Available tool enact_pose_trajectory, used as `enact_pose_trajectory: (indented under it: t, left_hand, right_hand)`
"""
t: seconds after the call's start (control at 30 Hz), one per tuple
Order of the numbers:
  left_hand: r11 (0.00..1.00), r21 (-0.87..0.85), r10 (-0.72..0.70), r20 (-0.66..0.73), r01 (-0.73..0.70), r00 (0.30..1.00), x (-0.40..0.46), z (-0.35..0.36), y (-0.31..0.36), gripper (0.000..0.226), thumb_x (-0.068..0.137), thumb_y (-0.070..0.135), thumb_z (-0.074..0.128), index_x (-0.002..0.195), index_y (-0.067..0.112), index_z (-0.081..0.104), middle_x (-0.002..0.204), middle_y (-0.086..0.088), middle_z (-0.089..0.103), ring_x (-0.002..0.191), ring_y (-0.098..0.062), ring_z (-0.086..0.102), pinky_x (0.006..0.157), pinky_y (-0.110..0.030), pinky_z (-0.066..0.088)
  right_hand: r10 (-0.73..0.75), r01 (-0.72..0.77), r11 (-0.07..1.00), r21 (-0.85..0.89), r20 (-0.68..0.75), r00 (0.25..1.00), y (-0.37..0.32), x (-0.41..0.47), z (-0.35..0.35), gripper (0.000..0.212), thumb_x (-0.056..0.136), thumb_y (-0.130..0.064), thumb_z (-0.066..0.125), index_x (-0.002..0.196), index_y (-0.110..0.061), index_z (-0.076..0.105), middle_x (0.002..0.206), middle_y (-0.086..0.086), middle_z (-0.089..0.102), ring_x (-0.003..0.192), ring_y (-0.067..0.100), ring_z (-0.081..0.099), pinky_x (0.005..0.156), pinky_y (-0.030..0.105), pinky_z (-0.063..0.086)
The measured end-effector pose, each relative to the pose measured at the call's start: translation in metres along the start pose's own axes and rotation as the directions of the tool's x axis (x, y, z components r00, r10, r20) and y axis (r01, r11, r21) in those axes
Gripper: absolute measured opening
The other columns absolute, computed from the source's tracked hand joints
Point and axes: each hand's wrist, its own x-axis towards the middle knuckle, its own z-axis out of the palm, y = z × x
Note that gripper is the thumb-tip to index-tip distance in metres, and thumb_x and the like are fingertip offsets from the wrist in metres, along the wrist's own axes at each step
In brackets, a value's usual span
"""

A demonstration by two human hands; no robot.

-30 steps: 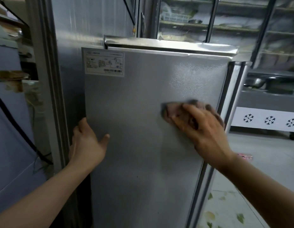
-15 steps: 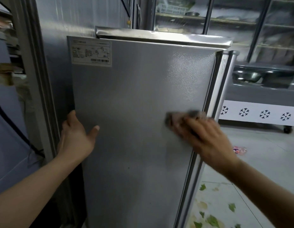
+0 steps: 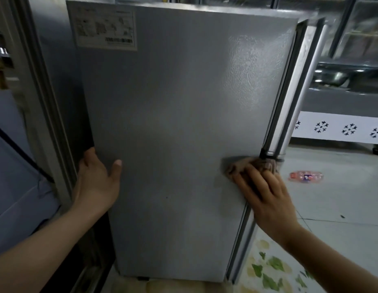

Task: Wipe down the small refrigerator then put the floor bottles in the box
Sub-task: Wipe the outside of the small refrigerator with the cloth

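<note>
Down the grey panel goes the cloth (image 3: pixel 250 166), from mid-height a second ago to well below the middle now, at the right edge where the panel meets the door seam, and the view has dropped with it so the top trim is out of sight. The right hand (image 3: pixel 265 193) presses the cloth flat against the small refrigerator (image 3: pixel 183 123), its fingers straight and slightly spread over the fabric. The left hand (image 3: pixel 97 182) braces the left edge, thumb lying on the panel face; its other fingers reach behind the edge and cannot be seen. A label (image 3: pixel 105 26) sits at the panel's top left. One bottle (image 3: pixel 306 176) lies on its side on the floor (image 3: pixel 331 197) to the right, beyond the fridge; no box is in view. To wipe well from here, I judge the strokes should run the full width in overlapping bands toward the bottom edge, with even palm pressure so the cloth does not bunch at the seam, while the bracing hand keeps the cabinet from rocking. The lower third looks unwiped as yet.
</note>
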Motion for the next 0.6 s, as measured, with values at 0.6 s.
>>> enact_pose_trajectory:
  t: [0.6]
  left_hand:
    - [0.999,-0.017,0.04,0.076,-0.039,0.996,-0.001,-0.007,-0.006,0.058,0.089,0.035,0.056,0.137,0.018,0.029,0.134,-0.013,0.047,0.113,-0.03,0.052,0.095,-0.045,0.046]
  right_hand:
    - [-0.331,0.327,0.934,0.144,0.009,0.943,-0.067,0.033,0.019,0.05,0.089,-0.014,0.046,0.138,-0.018,0.046,0.143,0.003,0.043,0.125,0.033,0.038,0.106,0.051,0.032]
